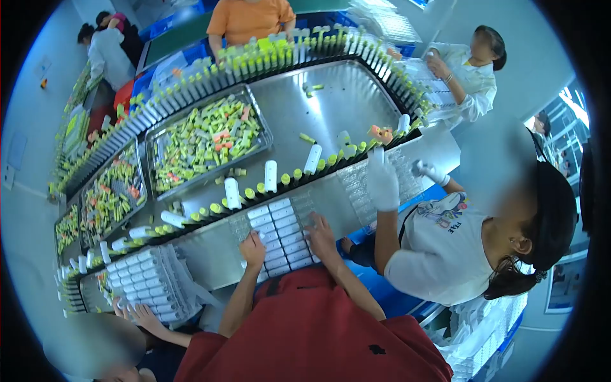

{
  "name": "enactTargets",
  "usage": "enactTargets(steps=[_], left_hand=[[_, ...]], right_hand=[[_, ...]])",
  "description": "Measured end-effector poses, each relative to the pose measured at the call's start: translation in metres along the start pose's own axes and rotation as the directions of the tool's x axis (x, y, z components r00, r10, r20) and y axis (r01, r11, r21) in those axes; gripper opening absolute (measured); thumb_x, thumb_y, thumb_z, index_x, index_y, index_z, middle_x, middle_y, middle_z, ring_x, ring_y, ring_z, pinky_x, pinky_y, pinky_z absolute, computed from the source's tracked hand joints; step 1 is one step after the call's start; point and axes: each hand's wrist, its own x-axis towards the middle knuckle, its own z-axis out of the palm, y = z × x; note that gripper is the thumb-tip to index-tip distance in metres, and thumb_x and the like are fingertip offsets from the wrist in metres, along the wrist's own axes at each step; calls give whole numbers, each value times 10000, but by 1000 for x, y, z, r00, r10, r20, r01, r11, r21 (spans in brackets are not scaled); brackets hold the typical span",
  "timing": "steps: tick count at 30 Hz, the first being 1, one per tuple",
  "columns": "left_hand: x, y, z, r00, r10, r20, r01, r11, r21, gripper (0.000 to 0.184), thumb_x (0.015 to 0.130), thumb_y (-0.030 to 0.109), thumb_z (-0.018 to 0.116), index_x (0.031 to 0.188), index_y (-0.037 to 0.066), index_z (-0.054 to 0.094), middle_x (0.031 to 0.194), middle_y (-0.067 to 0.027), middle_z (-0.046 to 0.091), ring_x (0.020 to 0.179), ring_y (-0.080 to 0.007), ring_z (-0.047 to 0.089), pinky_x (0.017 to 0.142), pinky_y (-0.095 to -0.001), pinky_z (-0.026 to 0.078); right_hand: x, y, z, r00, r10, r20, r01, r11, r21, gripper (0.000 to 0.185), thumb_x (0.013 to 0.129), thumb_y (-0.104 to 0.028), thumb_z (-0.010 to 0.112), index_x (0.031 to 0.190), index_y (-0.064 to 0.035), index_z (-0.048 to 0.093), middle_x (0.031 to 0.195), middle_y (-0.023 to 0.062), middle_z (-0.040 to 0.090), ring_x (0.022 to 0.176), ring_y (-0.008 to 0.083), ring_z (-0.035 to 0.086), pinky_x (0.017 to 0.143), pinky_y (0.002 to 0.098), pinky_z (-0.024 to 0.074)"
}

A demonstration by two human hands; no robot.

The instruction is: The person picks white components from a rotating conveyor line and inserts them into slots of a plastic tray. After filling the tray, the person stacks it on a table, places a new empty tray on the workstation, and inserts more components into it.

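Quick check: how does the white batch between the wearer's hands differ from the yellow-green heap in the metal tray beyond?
Colour: the white batch looks plain white, while the yellow-green heap has orange pieces mixed in.
Order: the batch sits in neat rows; the heap lies jumbled.
Place: the batch lies between the left hand and right hand; no hand touches the heap.
Both hold many pieces.
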Motion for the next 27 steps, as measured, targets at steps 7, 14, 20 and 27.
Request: enactTargets(steps=[7,14,20,27], left_hand=[[1,15,-16,966,-178,186,195,978,-77,441,1092,304,418,991,24,743,793,-209,740,728,-410,733,710,-525,557],[26,167,-77,959,284,12,-258,887,-382,259,1041,204,587,1250,61,642,958,-175,725,817,-356,728,713,-445,551],[127,255,-74,675,735,-65,-735,677,17,360,946,283,732,1199,43,642,1114,-142,682,1033,-356,676,812,-452,558],[153,229,-48,681,665,307,-731,642,230,245,959,275,700,1055,64,619,1040,-85,649,1037,-280,657,804,-426,561]], right_hand=[[-4,-1,-5,999,-25,-33,22,995,-101,347,887,-159,774,1199,-62,654,1420,182,582,1305,386,537,1007,519,464],[-27,-23,-13,953,294,73,-303,932,201,282,1095,-270,542,1136,-15,654,943,253,735,895,486,711,784,550,546],[-43,-23,1,892,263,367,-397,845,360,399,1126,-277,433,1016,-40,734,764,231,715,709,412,718,659,487,548],[-47,-5,8,932,277,234,-356,824,441,417,1139,-304,428,1051,-21,722,722,149,719,604,242,699,595,398,542]])
